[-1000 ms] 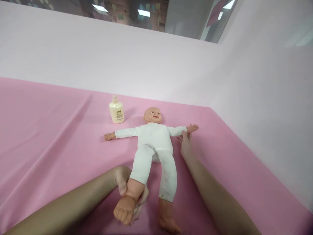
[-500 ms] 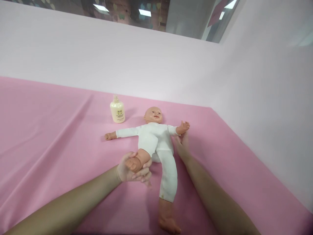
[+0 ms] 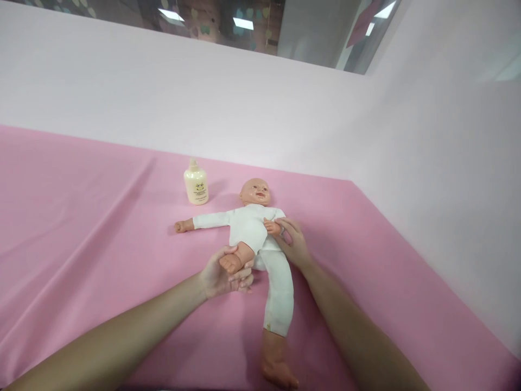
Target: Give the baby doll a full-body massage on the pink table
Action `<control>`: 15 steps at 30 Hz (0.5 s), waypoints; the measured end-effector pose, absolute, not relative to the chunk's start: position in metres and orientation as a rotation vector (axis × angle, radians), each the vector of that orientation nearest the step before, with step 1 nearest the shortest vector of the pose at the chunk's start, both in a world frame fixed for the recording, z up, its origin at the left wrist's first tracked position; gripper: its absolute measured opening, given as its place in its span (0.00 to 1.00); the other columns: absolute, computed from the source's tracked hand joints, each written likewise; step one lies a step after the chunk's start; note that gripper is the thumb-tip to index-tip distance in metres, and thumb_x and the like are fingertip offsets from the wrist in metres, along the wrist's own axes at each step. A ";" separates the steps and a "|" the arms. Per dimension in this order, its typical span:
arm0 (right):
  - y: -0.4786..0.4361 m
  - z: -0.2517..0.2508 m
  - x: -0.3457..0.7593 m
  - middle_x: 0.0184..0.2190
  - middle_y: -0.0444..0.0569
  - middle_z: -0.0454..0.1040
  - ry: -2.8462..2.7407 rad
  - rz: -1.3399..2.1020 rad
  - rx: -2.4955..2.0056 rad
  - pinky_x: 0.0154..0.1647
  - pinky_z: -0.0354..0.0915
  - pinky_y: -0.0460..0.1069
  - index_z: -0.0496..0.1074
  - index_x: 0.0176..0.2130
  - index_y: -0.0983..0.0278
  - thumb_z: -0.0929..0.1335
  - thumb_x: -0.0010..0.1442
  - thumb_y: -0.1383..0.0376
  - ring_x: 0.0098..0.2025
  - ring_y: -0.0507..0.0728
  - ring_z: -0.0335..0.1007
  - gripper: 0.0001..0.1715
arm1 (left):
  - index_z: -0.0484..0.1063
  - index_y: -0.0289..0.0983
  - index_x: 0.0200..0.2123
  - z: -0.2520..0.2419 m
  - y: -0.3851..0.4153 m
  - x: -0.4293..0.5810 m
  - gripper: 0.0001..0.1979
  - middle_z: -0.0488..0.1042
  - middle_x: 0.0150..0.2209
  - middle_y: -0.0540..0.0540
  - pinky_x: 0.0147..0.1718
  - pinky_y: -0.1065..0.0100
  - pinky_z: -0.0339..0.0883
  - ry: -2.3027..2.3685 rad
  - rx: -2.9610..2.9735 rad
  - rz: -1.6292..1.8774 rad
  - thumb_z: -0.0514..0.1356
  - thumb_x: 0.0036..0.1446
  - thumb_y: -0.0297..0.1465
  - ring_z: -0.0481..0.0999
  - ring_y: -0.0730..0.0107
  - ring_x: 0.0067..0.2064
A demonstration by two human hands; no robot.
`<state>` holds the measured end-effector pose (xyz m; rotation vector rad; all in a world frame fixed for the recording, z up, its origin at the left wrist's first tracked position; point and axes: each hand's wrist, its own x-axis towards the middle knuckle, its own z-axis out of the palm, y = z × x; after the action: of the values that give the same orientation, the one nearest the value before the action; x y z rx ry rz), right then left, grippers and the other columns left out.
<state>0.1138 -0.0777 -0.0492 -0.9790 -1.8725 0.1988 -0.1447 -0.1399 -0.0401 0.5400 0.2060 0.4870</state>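
Note:
A baby doll (image 3: 246, 228) with a white cloth body lies face up on a pink cloth, its head away from me. My left hand (image 3: 226, 274) is wrapped round the lower part of one doll leg, which is raised and bent toward the belly; the bare foot shows above my palm. My right hand (image 3: 293, 244) grips the doll's arm near the wrist, folded in across the torso. The doll's other arm stretches out to the left, and its other leg lies straight toward me.
A cream-coloured pump bottle (image 3: 196, 185) with printed text stands left of the doll's head. The pink cloth (image 3: 101, 228) has folds on the left. A white wall (image 3: 171, 103) rises behind and to the right, with a window (image 3: 220, 24) above it.
My right hand has brought the doll's arm inward from the right side onto its torso. My left hand has pushed the held leg slightly up toward the belly.

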 end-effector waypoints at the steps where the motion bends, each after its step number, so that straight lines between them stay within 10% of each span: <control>1: -0.077 -0.050 0.114 0.54 0.52 0.77 -1.865 0.204 -0.978 0.65 0.68 0.61 0.76 0.55 0.55 0.71 0.66 0.57 0.59 0.63 0.73 0.18 | 0.70 0.36 0.31 -0.040 -0.140 -0.145 0.21 0.55 0.15 0.55 0.37 0.61 0.71 0.200 0.545 0.482 0.61 0.53 0.50 0.62 0.67 0.26; 15: -0.063 -0.049 0.127 0.70 0.58 0.62 -1.145 0.679 -1.017 0.65 0.68 0.60 0.55 0.71 0.58 0.71 0.61 0.49 0.67 0.64 0.65 0.48 | 0.74 0.41 0.26 -0.049 -0.146 -0.150 0.29 0.72 0.18 0.45 0.33 0.49 0.77 -0.211 0.925 -0.008 0.66 0.39 0.62 0.75 0.53 0.24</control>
<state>0.1268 -0.0627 -0.0495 -1.0175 -1.1449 0.6790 -0.1505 -0.1458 -0.0486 0.9254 -0.2110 -0.0083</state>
